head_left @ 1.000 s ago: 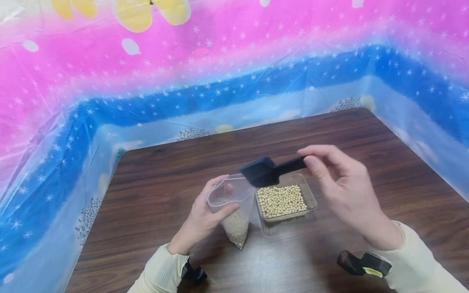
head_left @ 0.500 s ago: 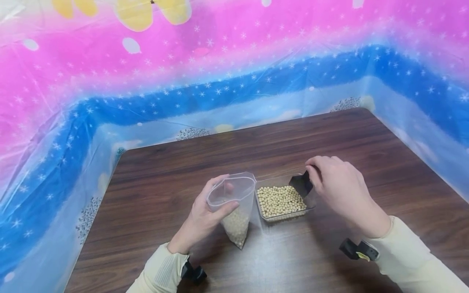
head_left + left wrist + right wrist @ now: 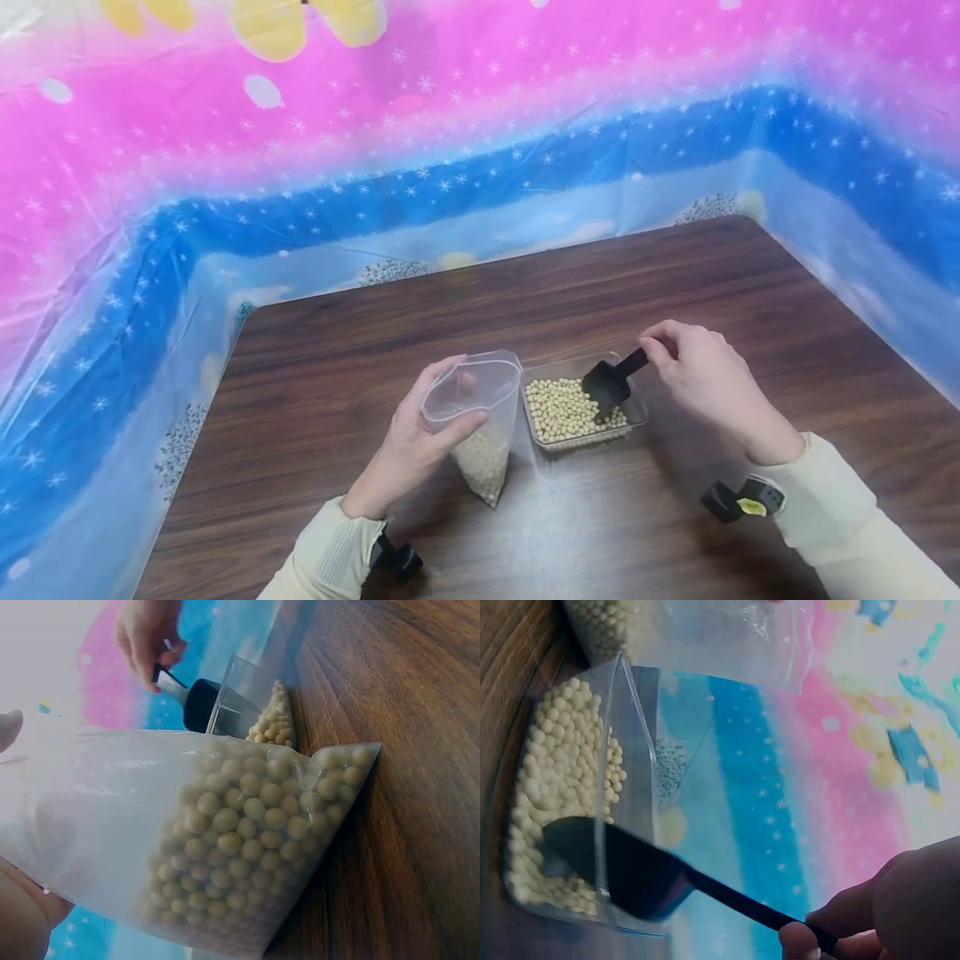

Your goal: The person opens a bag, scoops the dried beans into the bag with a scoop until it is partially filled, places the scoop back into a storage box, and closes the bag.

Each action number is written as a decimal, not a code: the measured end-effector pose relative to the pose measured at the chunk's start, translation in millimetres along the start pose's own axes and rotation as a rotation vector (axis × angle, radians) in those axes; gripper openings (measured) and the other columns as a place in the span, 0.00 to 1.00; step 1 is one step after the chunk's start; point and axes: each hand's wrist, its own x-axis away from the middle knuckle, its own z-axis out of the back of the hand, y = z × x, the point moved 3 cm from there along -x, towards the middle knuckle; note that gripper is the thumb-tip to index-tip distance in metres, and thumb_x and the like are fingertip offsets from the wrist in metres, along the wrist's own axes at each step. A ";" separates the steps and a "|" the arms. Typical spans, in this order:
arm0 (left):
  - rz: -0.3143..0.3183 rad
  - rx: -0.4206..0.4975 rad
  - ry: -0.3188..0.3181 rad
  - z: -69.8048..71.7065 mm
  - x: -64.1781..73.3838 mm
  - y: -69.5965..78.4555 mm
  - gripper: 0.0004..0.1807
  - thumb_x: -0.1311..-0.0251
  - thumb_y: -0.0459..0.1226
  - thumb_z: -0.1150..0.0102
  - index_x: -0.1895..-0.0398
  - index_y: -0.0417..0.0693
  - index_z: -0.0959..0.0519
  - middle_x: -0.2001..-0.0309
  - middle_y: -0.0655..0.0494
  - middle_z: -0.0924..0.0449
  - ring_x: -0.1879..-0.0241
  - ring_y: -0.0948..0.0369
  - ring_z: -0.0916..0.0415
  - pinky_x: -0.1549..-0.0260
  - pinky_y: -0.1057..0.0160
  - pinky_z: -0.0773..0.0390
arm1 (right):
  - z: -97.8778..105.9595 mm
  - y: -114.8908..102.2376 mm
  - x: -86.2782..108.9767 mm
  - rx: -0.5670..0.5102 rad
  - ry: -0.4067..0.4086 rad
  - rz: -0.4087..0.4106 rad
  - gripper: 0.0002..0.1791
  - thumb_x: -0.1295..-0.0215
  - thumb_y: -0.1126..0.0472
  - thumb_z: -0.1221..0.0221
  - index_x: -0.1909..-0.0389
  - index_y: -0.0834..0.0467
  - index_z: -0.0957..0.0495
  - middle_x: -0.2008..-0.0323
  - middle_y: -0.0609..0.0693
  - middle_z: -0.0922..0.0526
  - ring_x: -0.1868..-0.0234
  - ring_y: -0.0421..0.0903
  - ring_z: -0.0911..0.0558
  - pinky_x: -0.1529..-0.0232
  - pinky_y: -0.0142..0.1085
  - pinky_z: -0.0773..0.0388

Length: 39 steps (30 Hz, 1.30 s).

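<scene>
My left hand [image 3: 420, 429] holds a clear plastic bag [image 3: 487, 400] by its open top, thumb on the near side and fingers behind. Round pale beans, like soybeans [image 3: 240, 832], fill the bag's lower part, and its bottom corner is at the table. To the right stands a clear rectangular container [image 3: 637, 412] of the same beans [image 3: 558, 408]. My right hand [image 3: 708, 379] pinches the handle end of a black scoop [image 3: 606, 383]. The scoop's front edge is down among the beans, as the right wrist view [image 3: 570, 840] also shows, behind the clear wall.
The dark wood-grain table [image 3: 360, 333] runs back to a pink and blue patterned sheet [image 3: 450, 150] hung around its far and side edges. Black devices are worn on both wrists, over cream sleeves [image 3: 832, 508].
My right hand has brought the scoop from above the bag over to the container, and its front edge has gone down into the beans. The left hand and bag stay in place.
</scene>
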 end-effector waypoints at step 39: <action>-0.004 -0.019 0.018 4.2 2.4 -2.7 0.33 0.40 0.33 0.34 0.33 0.56 0.35 0.48 0.50 0.23 0.48 0.52 0.23 0.52 0.59 0.21 | -57.3 81.5 -13.8 -0.965 -0.230 -0.243 0.14 0.22 0.62 0.59 0.48 0.70 0.33 0.74 0.45 0.31 0.73 0.37 0.31 0.72 0.29 0.30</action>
